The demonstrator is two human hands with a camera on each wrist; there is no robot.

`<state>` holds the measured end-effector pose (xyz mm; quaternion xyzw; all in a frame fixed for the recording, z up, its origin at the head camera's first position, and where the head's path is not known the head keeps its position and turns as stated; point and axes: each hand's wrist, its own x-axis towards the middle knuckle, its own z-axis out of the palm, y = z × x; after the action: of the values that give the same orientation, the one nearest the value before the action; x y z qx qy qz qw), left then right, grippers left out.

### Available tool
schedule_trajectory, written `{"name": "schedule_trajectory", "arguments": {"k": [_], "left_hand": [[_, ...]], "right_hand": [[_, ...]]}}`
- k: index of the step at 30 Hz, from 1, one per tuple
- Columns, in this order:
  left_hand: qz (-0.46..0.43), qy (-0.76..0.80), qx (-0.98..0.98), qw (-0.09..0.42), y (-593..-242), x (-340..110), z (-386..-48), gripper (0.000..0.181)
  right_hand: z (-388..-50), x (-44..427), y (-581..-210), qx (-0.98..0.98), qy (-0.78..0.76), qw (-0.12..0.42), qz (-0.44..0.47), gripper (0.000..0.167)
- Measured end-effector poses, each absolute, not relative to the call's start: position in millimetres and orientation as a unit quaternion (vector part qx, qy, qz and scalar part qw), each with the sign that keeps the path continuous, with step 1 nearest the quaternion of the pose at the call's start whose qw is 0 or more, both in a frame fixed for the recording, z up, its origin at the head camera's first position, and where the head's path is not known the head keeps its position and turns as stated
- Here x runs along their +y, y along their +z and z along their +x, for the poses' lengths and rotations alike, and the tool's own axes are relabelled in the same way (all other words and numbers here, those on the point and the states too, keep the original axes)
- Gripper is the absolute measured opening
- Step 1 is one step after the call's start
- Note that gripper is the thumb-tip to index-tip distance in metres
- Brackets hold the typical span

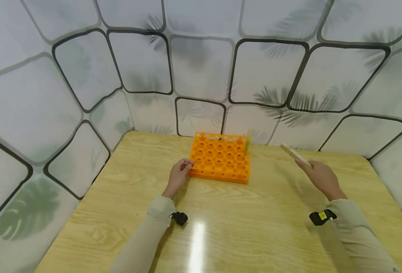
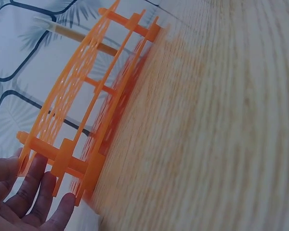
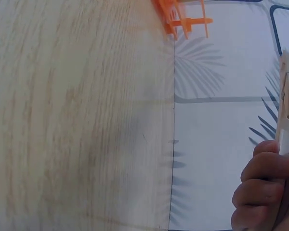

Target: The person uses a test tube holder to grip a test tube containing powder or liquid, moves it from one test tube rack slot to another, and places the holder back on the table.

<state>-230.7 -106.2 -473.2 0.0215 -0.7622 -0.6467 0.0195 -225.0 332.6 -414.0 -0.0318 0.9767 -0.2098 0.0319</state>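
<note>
An orange test tube rack (image 1: pixel 219 157) with rows of round holes stands on the table. At its right back side a test tube (image 1: pixel 247 143) with yellowish contents stands upright in a hole; the left wrist view shows the tube (image 2: pixel 72 33) through the rack's tiers. My left hand (image 1: pixel 178 175) grips the rack's left end, and in the left wrist view its thumb is at the top plate with fingers (image 2: pixel 33 190) against the end posts. Off to the right, my right hand (image 1: pixel 320 178) holds a wooden test tube clamp (image 1: pixel 294 154) above the table, pointing away and leftward.
The light wood-grain table (image 1: pixel 235 227) reaches back to a patterned curtain-like wall (image 1: pixel 201 68) close behind the rack. Another such wall (image 1: pixel 30 110) borders the left side. Each wrist carries a small black camera, such as the left one (image 1: pixel 179 218).
</note>
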Motion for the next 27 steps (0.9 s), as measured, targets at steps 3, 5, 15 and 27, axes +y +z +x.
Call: {"name": "schedule_trajectory", "arguments": {"k": [3, 5, 15, 27], "left_hand": [[0.025, -0.648, -0.761, 0.023, -472.1, -105.6, -232.3, 0.019], [0.026, -0.648, -0.760, 0.023, -472.5, -105.4, -232.9, 0.019], [0.018, -0.647, -0.762, 0.029, -476.6, -106.3, -232.3, 0.018], [0.020, -0.647, -0.761, 0.030, -476.1, -106.1, -232.6, 0.017]], "right_hand": [[-228.1, 332.5, -408.8, 0.976, -0.212, 0.036, -0.030, 0.063], [-229.2, 332.4, -406.6, 0.976, -0.214, 0.030, -0.029, 0.059], [-227.8, 332.4, -409.6, 0.980, -0.200, -0.005, -0.003, 0.059], [-228.2, 329.9, -405.8, 0.981, -0.195, -0.012, -0.007, 0.058]]}}
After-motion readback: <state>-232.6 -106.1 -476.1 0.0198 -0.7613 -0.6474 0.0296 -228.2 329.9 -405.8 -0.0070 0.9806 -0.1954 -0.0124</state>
